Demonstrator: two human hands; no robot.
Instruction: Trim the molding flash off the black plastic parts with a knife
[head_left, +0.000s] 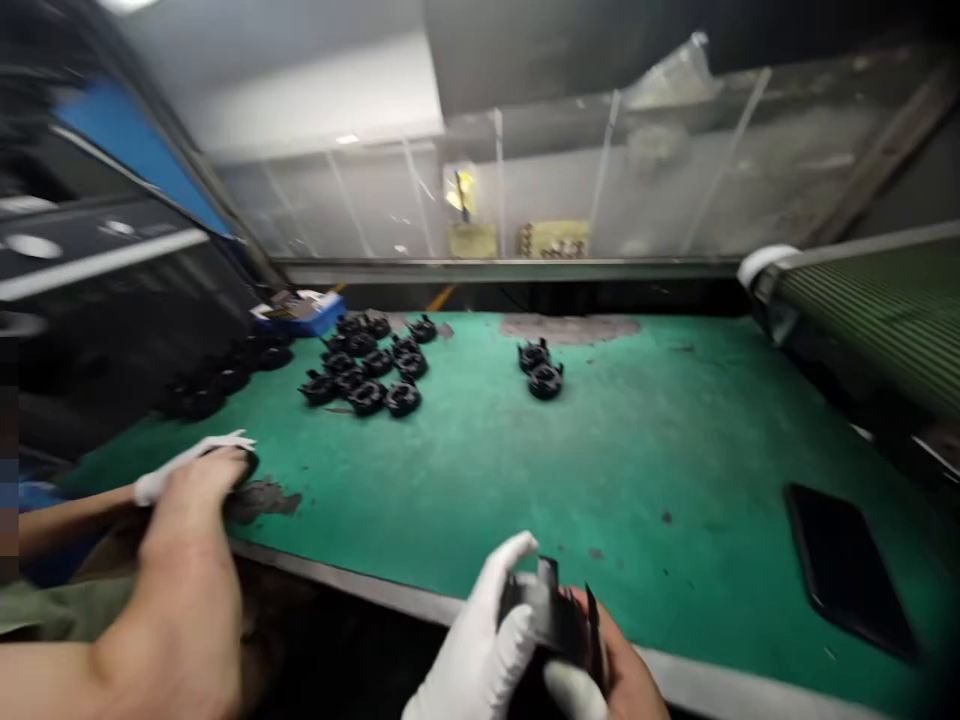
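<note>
My left hand (pixel 480 640), in a white glove, is closed around a black plastic part (pixel 555 625) at the table's near edge. My right hand (pixel 626 665), bare where it shows, holds the same part from the right side, its fingers mostly hidden behind it. Past my hands, two black ring-shaped parts (pixel 545 380) sit close together on the green table (pixel 465 470). A larger group of similar black rings (pixel 367 397) lies to the left of them.
At the left, another person's arms (pixel 191 560) reach onto the table, one hand in a white glove. A black phone-like slab (pixel 851 570) lies at right. A blue tray (pixel 322 315) stands at the back left. A green ribbed conveyor (pixel 885 310) is at right.
</note>
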